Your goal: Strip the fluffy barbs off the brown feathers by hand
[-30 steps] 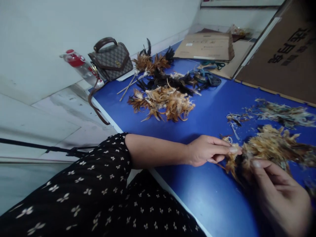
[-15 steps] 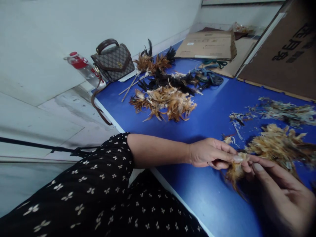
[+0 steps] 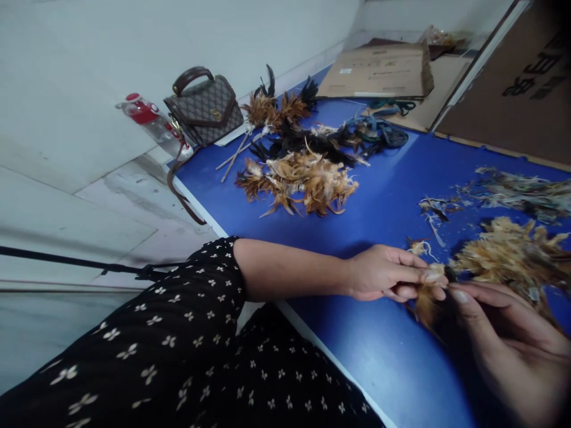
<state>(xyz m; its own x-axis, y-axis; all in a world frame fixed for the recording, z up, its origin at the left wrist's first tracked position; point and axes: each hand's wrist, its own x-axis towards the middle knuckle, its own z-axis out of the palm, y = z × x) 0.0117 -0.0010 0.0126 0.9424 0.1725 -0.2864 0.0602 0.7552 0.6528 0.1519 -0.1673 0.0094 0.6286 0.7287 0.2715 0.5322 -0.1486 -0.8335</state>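
Observation:
My left hand [image 3: 386, 273] rests on the blue table [image 3: 383, 190] and pinches the pale quill end of a small tuft of brown feathers [image 3: 429, 297]. My right hand [image 3: 504, 345] comes in from the lower right with its fingers closed on the same tuft from the other side. Just beyond both hands lies a loose heap of tan feathers [image 3: 508, 255]. My left arm wears a black sleeve with small white flowers [image 3: 178, 333].
A pile of orange-brown feather bundles [image 3: 303, 178] and darker bundles with sticks [image 3: 276, 113] lie further left. A patterned handbag [image 3: 203, 107] and a red-capped bottle [image 3: 149, 119] sit at the table's far corner. Flat cardboard [image 3: 379, 71] and feather scraps [image 3: 517, 190] lie at the back right.
The tuft has come clear of the tan heap and both hands now pinch it close together. The view has shifted slightly.

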